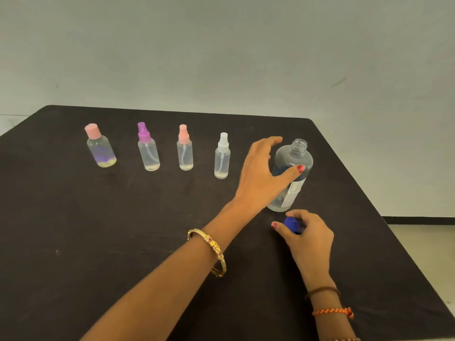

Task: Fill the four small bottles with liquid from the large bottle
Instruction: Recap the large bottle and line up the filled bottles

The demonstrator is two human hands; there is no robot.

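Right hand gripping blue cap, large bottle upright, apparently uncapped

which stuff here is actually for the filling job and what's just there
For the job: large bottle, uncapped, left hand around it; blue cap in right hand; four small bottles, all capped.
Just there: black table, bangle.

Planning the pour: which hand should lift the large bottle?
Left, probably. The left hand is open at the uncapped large bottle, thumb on its front; the right hand grips the blue cap.
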